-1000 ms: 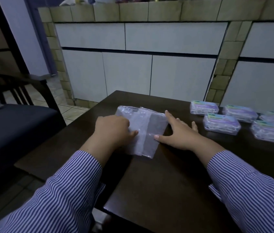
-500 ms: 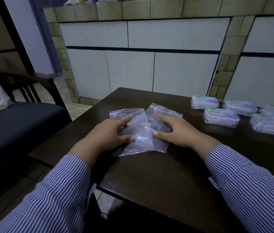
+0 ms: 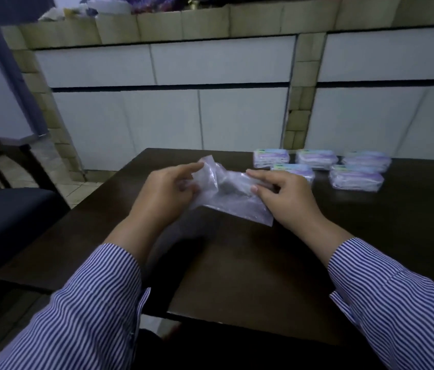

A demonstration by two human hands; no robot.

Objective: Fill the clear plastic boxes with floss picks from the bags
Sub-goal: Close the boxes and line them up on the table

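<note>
The clear bags are up off the dark table, held between two hands near the far left corner. They look flat and crumpled, so I think they are empty, though the plastic is too blurry to be sure. The left hand has its fingers curled onto one end of the plastic, with the thumb pinching it. The right hand pinches the other end between thumb and fingers. Holding both ends like this looks like a way to gather the bags or fold them up.

Five boxes sit in a neat bunch on the table, just beyond the right hand and apart from the bags. They look full and closed, so I guess the filling is nearly done or done. Both arms wear striped sleeves. A dark chair stands to the left of the table.
</note>
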